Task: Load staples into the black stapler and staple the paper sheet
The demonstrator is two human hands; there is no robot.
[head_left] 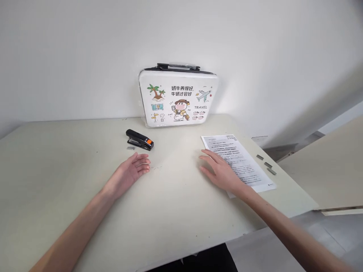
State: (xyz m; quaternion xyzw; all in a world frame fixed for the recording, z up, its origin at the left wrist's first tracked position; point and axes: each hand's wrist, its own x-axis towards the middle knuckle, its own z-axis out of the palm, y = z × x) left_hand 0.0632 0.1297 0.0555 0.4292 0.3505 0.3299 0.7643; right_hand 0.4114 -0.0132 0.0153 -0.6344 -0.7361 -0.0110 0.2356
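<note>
My left hand (132, 169) is open, palm turned inward and fingers loosely curved, with nothing in it. Just beyond its fingertips lie a black stapler (140, 139) with an orange patch and a small strip of staples (131, 148). My right hand (219, 170) is open too, fingers apart and palm down, over the left edge of a printed sheet of paper (241, 158). Whether it touches the sheet I cannot tell. The hand and forearm hide part of the sheet's left side and lower left corner.
A white carrying case (181, 99) with cartoon prints and a black handle leans upright against the wall at the table's back. Several staple strips (268, 165) lie near the right edge of the pale table (170, 219). A beige panel (329, 166) stands beyond that edge.
</note>
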